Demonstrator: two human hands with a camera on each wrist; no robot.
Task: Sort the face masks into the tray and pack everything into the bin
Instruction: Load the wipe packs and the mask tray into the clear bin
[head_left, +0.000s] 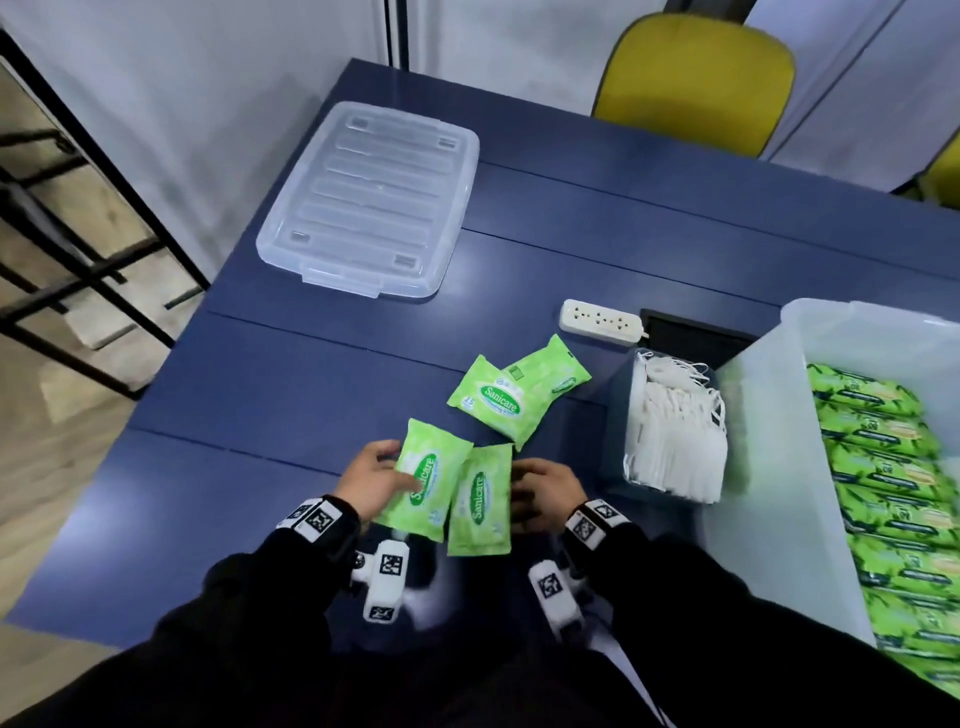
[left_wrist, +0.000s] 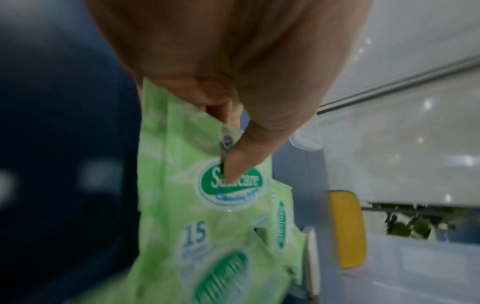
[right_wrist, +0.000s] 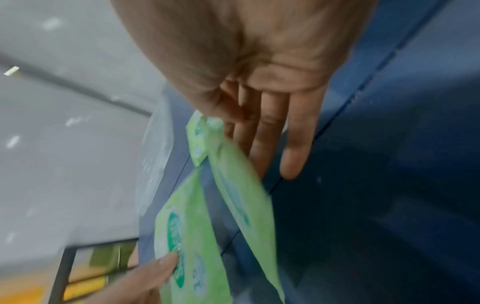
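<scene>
My left hand pinches a green Sanicare wipes pack just above the blue table; in the left wrist view its thumb presses on the logo of this pack. Beside it, my right hand holds a second green pack by its right edge, and the right wrist view shows the pack pinched between thumb and nearly straight fingers. Two more packs lie overlapping on the table. White face masks stand in a dark tray to the right.
A clear bin at the right edge holds rows of large green wipe packs. Its clear lid lies at the far left of the table. A white power strip sits behind the packs, and a yellow chair stands beyond the table.
</scene>
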